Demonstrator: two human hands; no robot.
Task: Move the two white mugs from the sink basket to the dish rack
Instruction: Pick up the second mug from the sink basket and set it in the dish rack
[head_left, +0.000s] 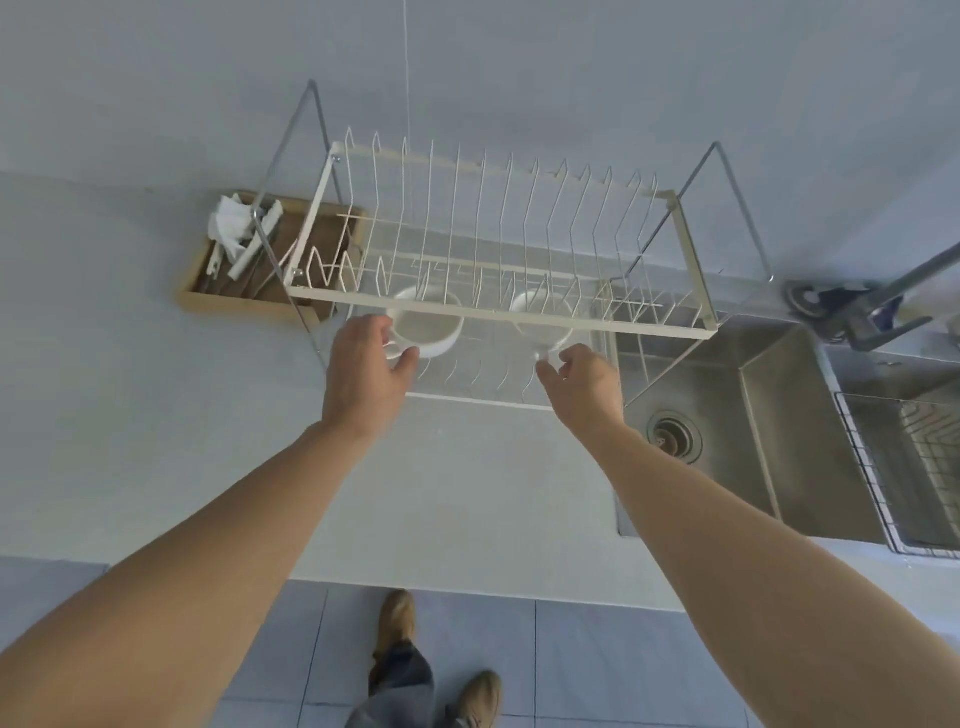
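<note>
Mugs (426, 325) upright in dish rack (498, 306), mouths up (handles toward viewer), both hands (363, 369) pinching handles.

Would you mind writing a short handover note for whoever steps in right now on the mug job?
Left hand: fingers on the handle of the left mug, apparently gripping it.
Right hand: fingertips on the handle of the right mug; grip unclear.
Both mugs sit side by side in the lower tier of the dish rack, under its front bar.
The sink basket at far right shows no mugs in its visible part.
Done: both mugs brought to the rack.
Left: let go of both handles and draw the hands back.
</note>
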